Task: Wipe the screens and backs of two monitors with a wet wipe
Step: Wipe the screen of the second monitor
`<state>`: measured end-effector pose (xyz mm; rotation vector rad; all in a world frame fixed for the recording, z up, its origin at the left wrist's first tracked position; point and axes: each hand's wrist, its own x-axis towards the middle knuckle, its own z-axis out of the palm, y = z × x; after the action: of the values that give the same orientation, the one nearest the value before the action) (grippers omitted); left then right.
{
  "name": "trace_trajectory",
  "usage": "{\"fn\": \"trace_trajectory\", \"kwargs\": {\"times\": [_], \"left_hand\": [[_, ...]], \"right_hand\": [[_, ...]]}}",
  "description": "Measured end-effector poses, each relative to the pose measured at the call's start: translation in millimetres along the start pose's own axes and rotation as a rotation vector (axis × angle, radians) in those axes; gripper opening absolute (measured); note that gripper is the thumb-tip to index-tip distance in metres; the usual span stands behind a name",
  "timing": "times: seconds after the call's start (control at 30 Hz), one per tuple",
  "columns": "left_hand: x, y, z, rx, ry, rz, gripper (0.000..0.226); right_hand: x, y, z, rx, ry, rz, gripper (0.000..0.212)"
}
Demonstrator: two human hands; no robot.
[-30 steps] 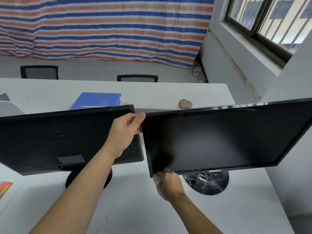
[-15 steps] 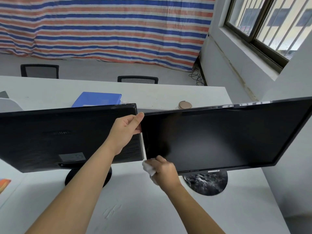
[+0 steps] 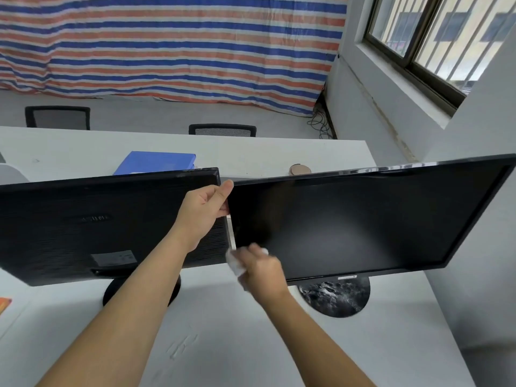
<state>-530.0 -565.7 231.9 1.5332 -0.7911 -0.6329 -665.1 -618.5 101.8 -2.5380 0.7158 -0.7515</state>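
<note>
Gripping the left edge of the right monitor (image 3: 363, 219) near its top corner, my left hand (image 3: 202, 210) is curling round the frame at mid-picture. I am working at the white desk (image 3: 223, 344), where that monitor is facing me across the right half and the left monitor (image 3: 83, 224) is showing its back. Below centre, my right hand (image 3: 262, 270) is clutching the wet wipe (image 3: 234, 262), pressing it against the screen's lower left corner.

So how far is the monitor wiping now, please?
Done: no surface can be confirmed as clean. In hand: the right hand holds the wet wipe against the right monitor, lower left of its screen, while the left hand grips its top corner. Left: probably the left monitor, back facing us.
</note>
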Motion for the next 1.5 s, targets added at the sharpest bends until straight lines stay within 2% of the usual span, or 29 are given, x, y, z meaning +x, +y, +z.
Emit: {"fn": "trace_trajectory", "kwargs": {"times": [0.03, 0.1, 0.17, 0.2, 0.27, 0.33, 0.43, 0.5, 0.57, 0.67, 0.83, 0.93, 1.0, 1.07, 1.13, 1.23, 1.33, 1.4, 1.43, 1.5], "left_hand": [[-1, 0, -1, -0.001, -0.005, -0.008, 0.042], [-3, 1, -1, 0.004, -0.018, -0.005, 0.043], [-4, 1, 1, 0.021, -0.017, 0.014, 0.042], [-5, 0, 2, 0.026, -0.008, 0.02, 0.041], [-7, -5, 2, 0.043, 0.016, 0.027, 0.04], [-6, -12, 3, 0.078, 0.019, 0.031, 0.046], [-3, -18, 4, 0.119, 0.043, 0.014, 0.07], [-3, -18, 8, 0.076, 0.073, 0.002, 0.084], [-4, -20, 13, 0.025, 0.089, -0.004, 0.091], [-6, -24, 18, -0.019, 0.096, -0.006, 0.085], [-3, -34, 24, -0.022, 0.152, -0.029, 0.078], [-5, -39, 29, -0.084, 0.15, -0.073, 0.081], [-5, -39, 32, -0.106, 0.117, -0.082, 0.078], [-2, -39, 32, -0.101, 0.08, -0.081, 0.083], [-1, -39, 34, -0.094, 0.065, -0.105, 0.092], [-1, -37, 38, -0.11, 0.054, -0.165, 0.107], [-4, -34, 41, -0.124, 0.075, -0.198, 0.115], [-4, -37, 40, -0.16, 0.066, -0.187, 0.116], [-4, -38, 40, -0.168, 0.064, -0.178, 0.113], [-4, -39, 42, -0.151, 0.071, -0.173, 0.105]], "right_hand": [[-12, 3, 10, -0.096, -0.176, 0.071, 0.019], [-36, 14, 30, -0.108, -0.354, 0.194, 0.032], [-51, 16, 20, 0.05, -0.493, 0.354, 0.019], [-58, 21, 13, 0.121, -0.473, 0.362, 0.007], [-67, 36, -7, 0.297, -0.38, 0.437, 0.016], [-70, 64, -27, 0.311, -0.139, 0.636, 0.021], [-67, 111, -53, 0.209, 0.143, 0.991, 0.024], [-62, 135, -72, 0.32, 0.374, 1.188, 0.028], [-61, 152, -83, 0.379, 0.459, 1.31, 0.025], [-61, 167, -77, 0.343, 0.428, 1.4, 0.026], [-54, 149, -46, 0.566, 0.476, 1.54, 0.018], [-50, 131, -26, 1.016, 0.623, 1.644, 0.015], [-53, 126, -23, 1.16, 0.626, 1.633, 0.022], [-60, 134, -23, 1.216, 0.518, 1.552, 0.026], [-67, 140, -26, 1.287, 0.403, 1.43, 0.019], [-69, 141, -22, 1.255, 0.31, 1.488, 0.008], [-66, 138, -9, 1.196, 0.359, 1.541, 0.037], [-64, 118, 0, 1.212, 0.405, 1.586, 0.032], [-62, 103, 5, 1.206, 0.381, 1.59, 0.026], [-58, 80, 23, 1.178, 0.214, 1.567, 0.025]]}}
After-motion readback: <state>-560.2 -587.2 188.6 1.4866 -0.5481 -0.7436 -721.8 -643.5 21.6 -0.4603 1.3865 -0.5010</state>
